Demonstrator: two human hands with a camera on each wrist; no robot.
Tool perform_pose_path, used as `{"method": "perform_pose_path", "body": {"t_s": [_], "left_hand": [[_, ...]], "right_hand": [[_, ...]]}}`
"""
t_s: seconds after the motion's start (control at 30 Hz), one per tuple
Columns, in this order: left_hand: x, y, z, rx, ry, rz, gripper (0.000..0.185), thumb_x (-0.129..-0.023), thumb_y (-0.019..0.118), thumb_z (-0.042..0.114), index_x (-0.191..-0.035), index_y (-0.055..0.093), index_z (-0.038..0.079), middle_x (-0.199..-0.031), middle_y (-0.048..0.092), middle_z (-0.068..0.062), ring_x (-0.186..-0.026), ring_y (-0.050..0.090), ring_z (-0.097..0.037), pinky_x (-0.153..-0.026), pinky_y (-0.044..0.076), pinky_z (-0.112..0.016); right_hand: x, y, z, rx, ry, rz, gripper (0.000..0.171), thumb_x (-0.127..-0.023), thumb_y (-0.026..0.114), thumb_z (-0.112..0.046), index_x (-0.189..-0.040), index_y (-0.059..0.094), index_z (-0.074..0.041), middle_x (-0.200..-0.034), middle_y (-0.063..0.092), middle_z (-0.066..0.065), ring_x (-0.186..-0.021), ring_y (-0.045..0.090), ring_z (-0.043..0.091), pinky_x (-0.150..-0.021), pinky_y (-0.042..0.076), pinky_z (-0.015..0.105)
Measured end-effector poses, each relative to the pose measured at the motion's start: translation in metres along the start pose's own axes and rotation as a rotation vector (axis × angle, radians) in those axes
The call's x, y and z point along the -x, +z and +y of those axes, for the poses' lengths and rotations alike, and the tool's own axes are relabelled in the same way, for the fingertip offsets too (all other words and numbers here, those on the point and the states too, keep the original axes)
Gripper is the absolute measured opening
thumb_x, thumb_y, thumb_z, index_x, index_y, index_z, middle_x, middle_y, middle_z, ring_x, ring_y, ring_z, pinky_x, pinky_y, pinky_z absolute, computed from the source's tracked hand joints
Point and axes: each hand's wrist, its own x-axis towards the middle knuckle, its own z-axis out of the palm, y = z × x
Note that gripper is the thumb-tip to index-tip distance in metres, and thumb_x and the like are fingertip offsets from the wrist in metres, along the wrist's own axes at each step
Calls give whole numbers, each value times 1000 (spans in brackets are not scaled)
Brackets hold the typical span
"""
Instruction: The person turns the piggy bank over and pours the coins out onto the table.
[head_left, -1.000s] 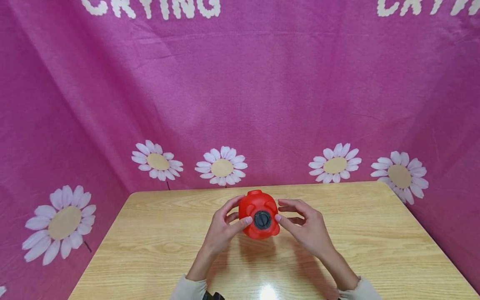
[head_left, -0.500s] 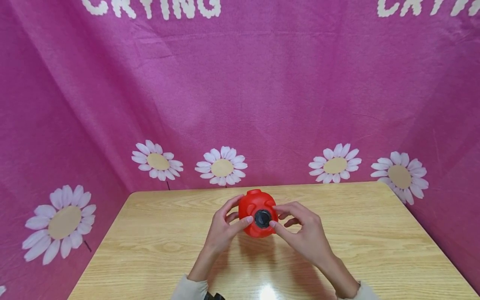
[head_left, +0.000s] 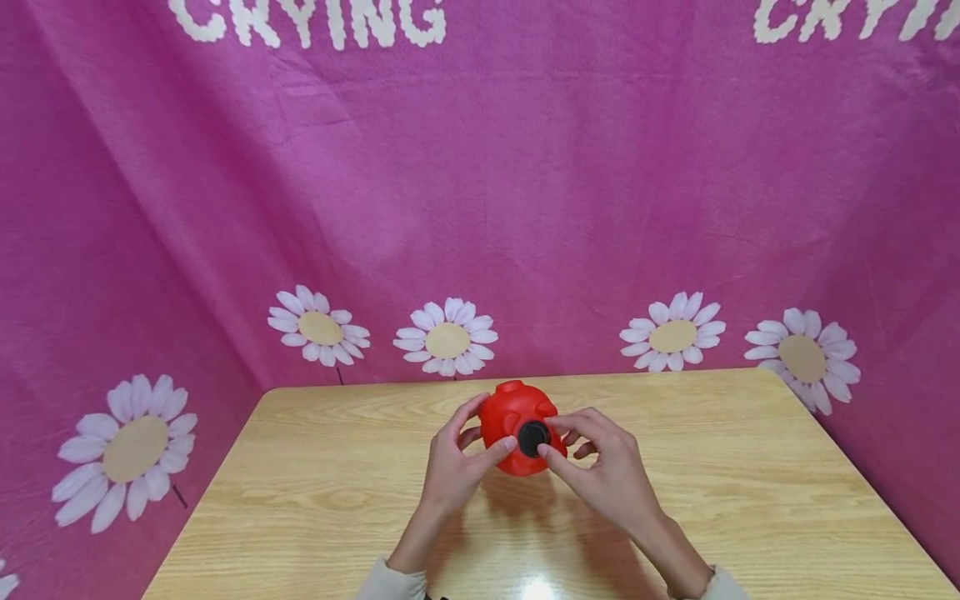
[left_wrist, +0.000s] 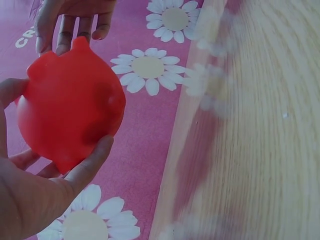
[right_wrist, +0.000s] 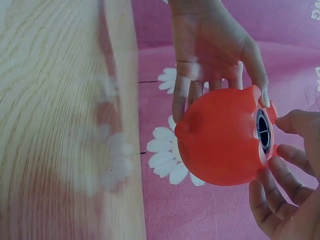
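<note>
A round red piggy bank (head_left: 516,406) is held above the table, its underside with stubby feet and a black stopper (head_left: 533,439) turned toward the head camera. My left hand (head_left: 455,469) grips the bank from its left side, thumb on the belly near the stopper and fingers round the far side. The thumb and forefinger of my right hand (head_left: 609,468) pinch at the right edge of the stopper. From the right wrist, a ridge shows across the stopper (right_wrist: 263,131). Only the smooth red shell (left_wrist: 70,105) shows in the left wrist view; the stopper is hidden there.
Below the hands is a light wooden table (head_left: 337,467), with a bright glare spot near its front edge. A purple cloth (head_left: 555,192) printed with white daisies and lettering hangs behind it and along both sides.
My right hand has come in from the bank's right side to the stopper with thumb and forefinger. The stopper has shifted slightly right as the bank turned a little in my left hand.
</note>
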Motion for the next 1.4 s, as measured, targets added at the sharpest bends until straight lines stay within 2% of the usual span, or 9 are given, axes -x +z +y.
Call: {"method": "perform_pose_path", "body": {"t_s": [0.27,0.6,0.7,0.9,1.13,1.4], "left_hand": [[2,5,1,-49,6,66,72,-92,84,30,-156,55,15,-152,61,-8,-123,65,-36,-82,68,-33],[4,10,0,-82,68,131,70,-90,86,27,-153,57,20,-150,62,-9,-123,66,-36,-81,69,-36],[4,11,0,-94,81,144,70,-90,86,26,-153,57,19,-149,62,-9,-123,66,-36,-81,69,-36],[4,12,0,-100,89,157,71,-89,87,26,-153,58,18,-147,63,-9,-122,66,-36,-79,69,-35],[4,13,1,-102,81,162,71,-89,87,26,-153,58,19,-147,63,-9,-122,67,-36,-79,69,-35],[5,14,1,-98,56,155,72,-89,87,26,-154,57,19,-149,62,-9,-122,66,-35,-79,69,-36]], "right_hand": [[-1,3,0,37,9,3,31,-83,92,-11,-112,82,-15,-97,72,-6,-85,65,8,-68,63,29],[-2,9,2,80,-68,58,30,-80,94,-8,-107,83,-11,-94,71,-4,-82,66,10,-68,59,23],[-2,12,3,92,-86,72,29,-79,95,-8,-105,84,-11,-94,70,-3,-82,65,10,-68,59,26],[-4,15,3,107,-106,89,27,-79,95,-8,-103,84,-12,-96,67,-2,-84,65,12,-67,61,32],[-3,17,4,112,-115,101,26,-77,95,-7,-100,84,-13,-96,64,-1,-87,65,19,-67,60,32],[-2,19,5,130,-104,93,24,-77,95,-6,-97,85,-15,-98,61,-5,-88,62,13,-69,55,22]]}}
